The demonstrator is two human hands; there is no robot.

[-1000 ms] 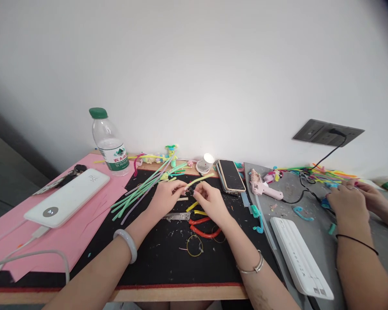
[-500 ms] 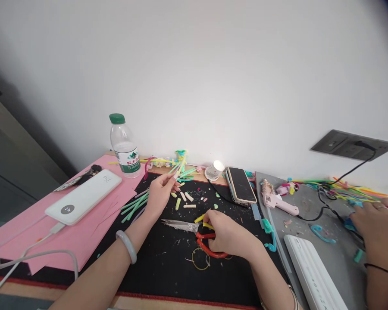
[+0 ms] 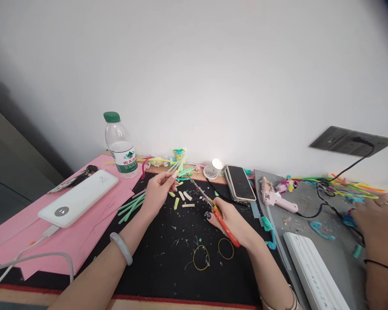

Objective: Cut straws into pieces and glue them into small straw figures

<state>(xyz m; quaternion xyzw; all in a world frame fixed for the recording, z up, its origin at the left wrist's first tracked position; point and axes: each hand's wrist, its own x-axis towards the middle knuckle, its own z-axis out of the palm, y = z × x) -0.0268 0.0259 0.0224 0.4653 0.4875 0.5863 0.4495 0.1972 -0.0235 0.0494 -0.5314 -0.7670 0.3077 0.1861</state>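
My left hand [image 3: 157, 191] pinches pale yellow and green pipe cleaners [image 3: 181, 164] between thumb and fingertips, their ends pointing up toward the wall. In my right hand [image 3: 234, 215] are red-and-yellow-handled scissors [image 3: 226, 229], raised off the mat with the blades pointing up and left toward the left hand. The blades look nearly closed, apart from the pipe cleaners. Short cut pale pieces [image 3: 188, 205] lie on the black mat [image 3: 161, 258] between the hands. Longer green pipe cleaners [image 3: 132, 207] lie partly hidden behind the left wrist.
A water bottle [image 3: 121, 148] and white power bank [image 3: 79, 198] stand left, on pink sheets [image 3: 97, 232]. Behind are a paper cup [image 3: 213, 168] and phone [image 3: 241, 183]. Rightward lie a glue gun [image 3: 280, 200], white power strip [image 3: 313, 271] and another person's hand [image 3: 378, 219]. Two rings [image 3: 201, 257] lie in front.
My right hand has lifted the scissors from the mat and swung their blades up toward the left hand. A second ring now shows where the handles were. The left hand keeps its pinch.
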